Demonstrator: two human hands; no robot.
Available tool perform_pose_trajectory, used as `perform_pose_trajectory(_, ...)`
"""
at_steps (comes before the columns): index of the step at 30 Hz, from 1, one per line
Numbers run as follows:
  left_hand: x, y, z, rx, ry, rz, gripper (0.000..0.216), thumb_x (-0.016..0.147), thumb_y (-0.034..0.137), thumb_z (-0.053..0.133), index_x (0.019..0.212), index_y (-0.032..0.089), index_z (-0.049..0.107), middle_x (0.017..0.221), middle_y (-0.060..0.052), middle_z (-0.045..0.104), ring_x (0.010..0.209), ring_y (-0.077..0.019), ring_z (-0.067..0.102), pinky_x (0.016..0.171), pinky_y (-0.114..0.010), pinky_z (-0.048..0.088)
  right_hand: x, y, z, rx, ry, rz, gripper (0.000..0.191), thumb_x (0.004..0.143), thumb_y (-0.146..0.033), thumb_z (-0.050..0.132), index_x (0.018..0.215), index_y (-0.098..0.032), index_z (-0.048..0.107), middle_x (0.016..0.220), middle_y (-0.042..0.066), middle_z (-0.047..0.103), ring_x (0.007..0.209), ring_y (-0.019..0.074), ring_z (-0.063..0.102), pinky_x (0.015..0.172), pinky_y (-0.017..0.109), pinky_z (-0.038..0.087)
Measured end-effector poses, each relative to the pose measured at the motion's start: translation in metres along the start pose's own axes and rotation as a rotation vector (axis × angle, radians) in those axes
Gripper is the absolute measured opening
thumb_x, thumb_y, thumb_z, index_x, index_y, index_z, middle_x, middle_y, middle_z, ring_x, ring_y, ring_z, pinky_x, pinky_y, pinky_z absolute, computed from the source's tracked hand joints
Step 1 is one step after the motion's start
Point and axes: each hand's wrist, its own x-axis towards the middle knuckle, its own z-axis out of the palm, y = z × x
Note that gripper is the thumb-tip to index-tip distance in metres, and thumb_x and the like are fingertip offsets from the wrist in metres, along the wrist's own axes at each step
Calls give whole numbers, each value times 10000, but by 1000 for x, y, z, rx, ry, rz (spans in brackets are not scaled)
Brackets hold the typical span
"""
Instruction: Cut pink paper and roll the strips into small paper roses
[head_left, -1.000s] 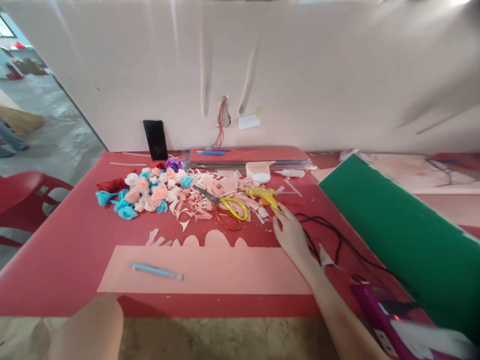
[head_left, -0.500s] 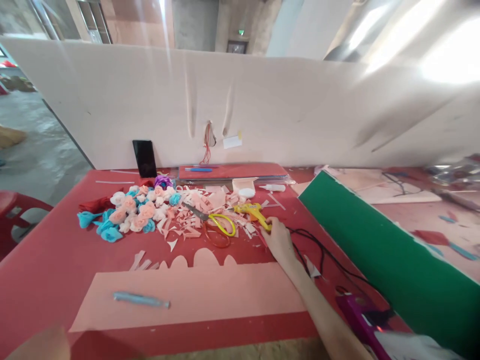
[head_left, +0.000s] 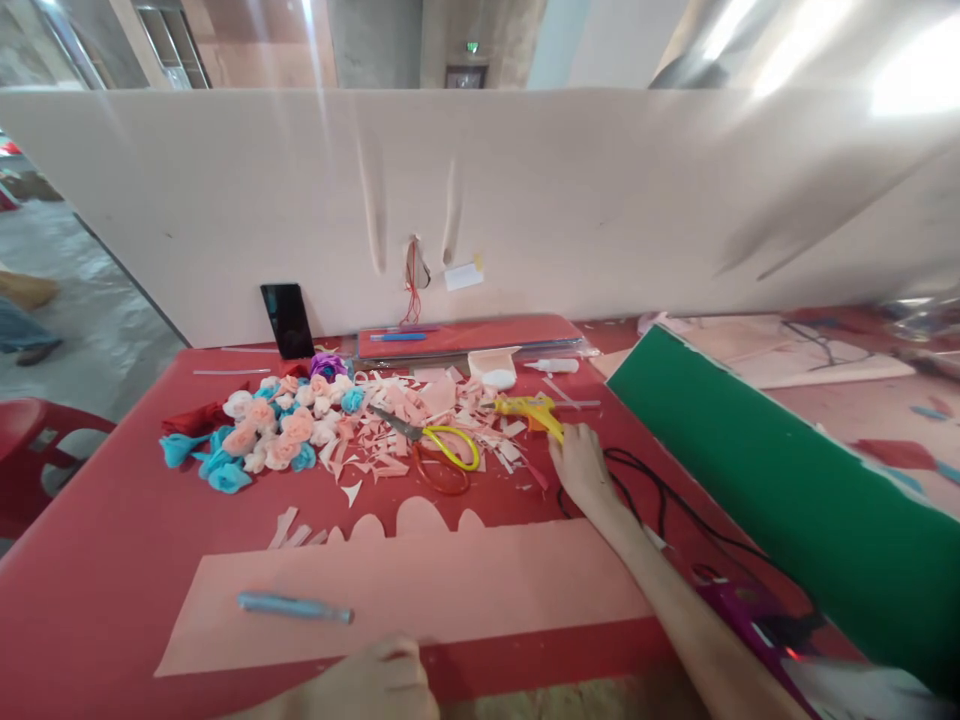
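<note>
My right hand [head_left: 581, 468] is closed around the handle of a yellow hot glue gun [head_left: 534, 408], whose nozzle points left over the paper scraps. At the bottom middle my left hand [head_left: 386, 680] is curled, beside the front edge of a long pink paper sheet [head_left: 465, 580]; its palm side is hidden. The sheet has rounded bumps along its far edge. A grey-blue pen-like tool [head_left: 294, 607] lies on the sheet. Scissors [head_left: 454, 447] with yellow and red handles rest open-bladed or nearly so on the pink scraps [head_left: 405, 410], left of the glue gun.
Paper flowers [head_left: 281, 420] in peach, white and blue lie at left, before a leaning black phone [head_left: 286, 320]. A green board [head_left: 765, 470] slants along the right. A black cable [head_left: 697, 535] runs near a purple power strip [head_left: 750, 625]. A white panel [head_left: 540, 200] stands behind.
My left hand has come in from the lower left to the bottom middle. The view has shifted slightly; my right hand stays on the glue gun, which sits a little farther right in view.
</note>
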Motion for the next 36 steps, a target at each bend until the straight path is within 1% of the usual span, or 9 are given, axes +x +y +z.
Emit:
perform_pose_trajectory(5, 7, -3, 11, 35, -87, 45, 204, 740, 186, 691, 660, 174, 503, 656, 92, 607, 652, -69, 486, 814, -198, 364, -1, 9, -4, -51, -53, 40, 246, 886, -286, 530, 1070, -125, 552, 1034, 69, 587, 873, 174, 594, 742, 361, 511)
perform_pose_trajectory(10, 2, -6, 22, 19, -138, 57, 121, 789, 232, 643, 741, 181, 544, 709, 74, 629, 730, -68, 534, 840, -201, 361, 5, 4, -16, -98, -111, 91, 247, 882, -292, 534, 1066, -128, 555, 1039, 68, 587, 885, 179, 593, 744, 367, 512)
perform_pose_trajectory(14, 4, -5, 18, 13, -139, 65, 100, 812, 214, 614, 744, 175, 552, 677, 53, 609, 684, -82, 518, 822, -217, 369, 12, -10, -36, -88, -76, 79, 267, 879, -300, 535, 1084, -130, 544, 1068, 77, 573, 923, 194, 580, 765, 385, 502)
perform_pose_trajectory(18, 10, -2, 6, -6, -116, 85, 48, 846, 200, 560, 817, 162, 553, 655, 40, 582, 650, -100, 481, 774, -236, 375, 5, -43, -53, 5, -49, -105, 246, 883, -280, 528, 1078, -132, 545, 1081, 74, 566, 950, 199, 568, 793, 397, 488)
perform_pose_trajectory(21, 13, -2, -1, -25, -95, 117, 34, 846, 174, 540, 836, 142, 548, 626, 28, 551, 622, -113, 461, 703, -251, 373, -12, -75, -56, 103, -103, -330, 191, 881, -273, 533, 1003, -133, 577, 1018, 58, 593, 922, 183, 577, 789, 381, 488)
perform_pose_trajectory(23, 14, -3, -2, -33, -103, 124, 52, 847, 183, 530, 821, 140, 546, 606, 23, 529, 612, -118, 455, 685, -258, 369, -22, -93, -55, 148, -136, -436, 210, 879, -291, 535, 1018, -138, 575, 1049, 63, 589, 948, 189, 572, 806, 388, 483)
perform_pose_trajectory(28, 13, -3, 0, -54, -103, 113, 132, 859, 251, 505, 808, 137, 547, 609, 11, 524, 623, -122, 453, 673, -260, 369, -31, -110, -57, 175, -198, -541, 275, 879, -348, 525, 1062, -146, 561, 1040, 67, 589, 932, 192, 574, 814, 402, 472)
perform_pose_trajectory(31, 14, -3, 0, -65, -48, 113, 135, 853, 239, 504, 784, 131, 545, 592, 12, 512, 613, -124, 438, 651, -261, 366, -29, -110, -60, 163, -232, -515, 255, 878, -351, 527, 1016, -142, 576, 1004, 60, 600, 907, 183, 581, 799, 389, 479)
perform_pose_trajectory(36, 12, -2, 2, -68, -43, 121, 174, 870, 261, 466, 783, 130, 539, 584, 8, 490, 622, -126, 439, 646, -265, 365, -30, -116, -63, 88, -282, -340, 216, 891, -325, 512, 986, -145, 584, 938, 47, 611, 815, 152, 595, 725, 336, 504)
